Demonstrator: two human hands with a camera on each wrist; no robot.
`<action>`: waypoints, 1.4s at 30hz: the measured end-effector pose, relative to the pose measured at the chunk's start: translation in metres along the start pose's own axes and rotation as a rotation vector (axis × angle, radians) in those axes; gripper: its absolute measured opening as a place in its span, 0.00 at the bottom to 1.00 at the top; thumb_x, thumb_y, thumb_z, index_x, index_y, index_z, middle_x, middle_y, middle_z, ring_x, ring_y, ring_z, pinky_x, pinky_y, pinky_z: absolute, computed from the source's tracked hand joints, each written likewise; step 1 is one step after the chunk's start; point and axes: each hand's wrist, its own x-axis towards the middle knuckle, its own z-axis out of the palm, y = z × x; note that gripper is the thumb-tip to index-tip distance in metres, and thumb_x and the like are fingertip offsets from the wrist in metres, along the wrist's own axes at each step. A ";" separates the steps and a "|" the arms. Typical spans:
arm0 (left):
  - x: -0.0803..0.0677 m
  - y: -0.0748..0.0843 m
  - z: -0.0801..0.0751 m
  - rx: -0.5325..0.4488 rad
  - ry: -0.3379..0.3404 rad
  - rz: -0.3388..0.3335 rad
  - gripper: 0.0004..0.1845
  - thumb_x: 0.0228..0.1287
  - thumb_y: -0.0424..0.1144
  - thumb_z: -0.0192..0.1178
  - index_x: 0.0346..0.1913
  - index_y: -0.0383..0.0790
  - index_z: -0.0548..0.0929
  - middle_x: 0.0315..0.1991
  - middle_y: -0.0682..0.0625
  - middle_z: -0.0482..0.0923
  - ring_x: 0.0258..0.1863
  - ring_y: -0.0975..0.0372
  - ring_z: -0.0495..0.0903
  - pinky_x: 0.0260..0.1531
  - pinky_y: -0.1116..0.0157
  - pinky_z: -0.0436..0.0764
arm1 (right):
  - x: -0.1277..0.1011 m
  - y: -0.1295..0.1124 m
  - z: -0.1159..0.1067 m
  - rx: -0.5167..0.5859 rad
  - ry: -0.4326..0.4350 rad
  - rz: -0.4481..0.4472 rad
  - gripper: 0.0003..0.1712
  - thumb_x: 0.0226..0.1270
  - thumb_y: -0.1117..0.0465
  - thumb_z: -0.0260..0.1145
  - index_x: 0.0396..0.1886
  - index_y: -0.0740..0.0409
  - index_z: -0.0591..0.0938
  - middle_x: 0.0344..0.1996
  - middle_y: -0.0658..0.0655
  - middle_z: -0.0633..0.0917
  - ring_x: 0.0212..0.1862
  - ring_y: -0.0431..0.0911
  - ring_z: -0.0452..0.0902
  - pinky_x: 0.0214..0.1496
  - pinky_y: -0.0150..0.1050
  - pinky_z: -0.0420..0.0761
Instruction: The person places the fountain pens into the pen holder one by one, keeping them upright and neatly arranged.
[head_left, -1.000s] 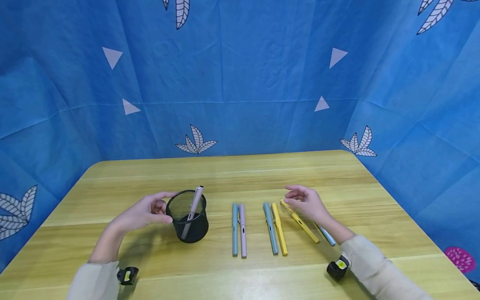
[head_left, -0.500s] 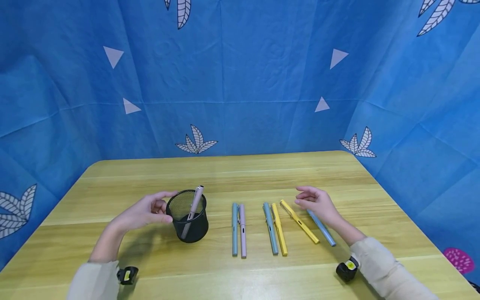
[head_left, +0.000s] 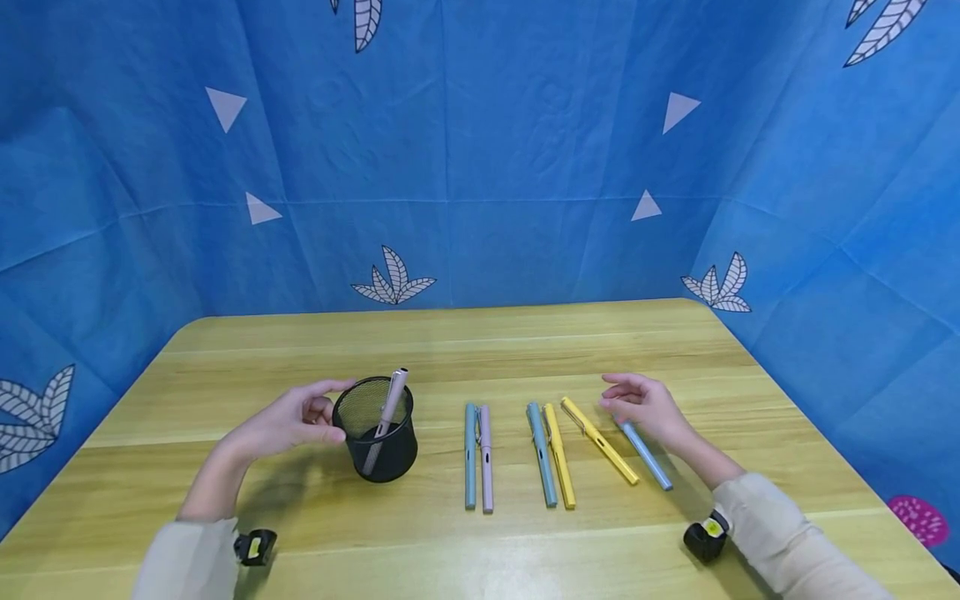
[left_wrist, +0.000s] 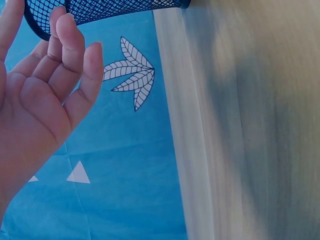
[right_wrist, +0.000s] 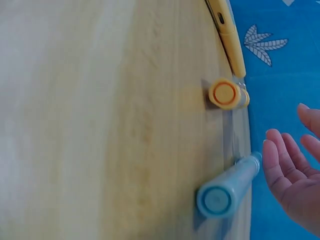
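My left hand (head_left: 288,425) grips the left side of a black mesh pen holder (head_left: 397,458), thumb at the near rim and index finger at the far rim. In the left wrist view, the curled fingers (left_wrist: 70,45) lie at the mesh. One pale purple pen (head_left: 393,396) leans inside the holder. My right hand (head_left: 647,408) hovers at the far end of a light blue pen (head_left: 647,458), overlapping it in the head view. The right wrist view has its fingers loosely bent with nothing between them. A yellow pen (head_left: 600,442) lies slanted just left of the blue one.
Left of the slanted pen lie a second yellow pen (head_left: 559,458) and a blue pen (head_left: 542,458) side by side. Nearer the holder are a purple pen (head_left: 486,467) and a blue-green pen (head_left: 470,467). Blue cloth (head_left: 495,150) hangs behind the wooden table (head_left: 420,558).
My right hand has moved right, from over the slanted yellow pen to the far end of the light blue pen. The left hand and the pen holder stay in place.
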 end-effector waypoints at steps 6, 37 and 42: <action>0.000 0.001 0.000 0.002 0.000 -0.002 0.39 0.54 0.32 0.62 0.64 0.23 0.53 0.26 0.43 0.73 0.24 0.56 0.73 0.24 0.63 0.74 | 0.002 0.003 -0.007 0.007 -0.010 0.012 0.27 0.58 0.70 0.62 0.54 0.79 0.66 0.36 0.68 0.77 0.31 0.44 0.78 0.30 0.39 0.79; -0.001 0.001 0.000 0.004 -0.002 -0.005 0.39 0.55 0.32 0.62 0.65 0.24 0.53 0.26 0.44 0.72 0.23 0.58 0.72 0.25 0.63 0.74 | 0.015 0.003 -0.033 -0.338 -0.264 0.169 0.40 0.53 0.60 0.68 0.61 0.73 0.61 0.16 0.56 0.76 0.16 0.49 0.73 0.17 0.40 0.73; -0.001 -0.001 0.000 0.011 0.003 -0.004 0.39 0.54 0.32 0.62 0.65 0.24 0.53 0.26 0.44 0.72 0.25 0.58 0.73 0.26 0.63 0.74 | 0.019 0.003 -0.035 -0.300 -0.359 0.187 0.45 0.52 0.62 0.68 0.64 0.72 0.55 0.16 0.57 0.78 0.17 0.50 0.74 0.17 0.39 0.73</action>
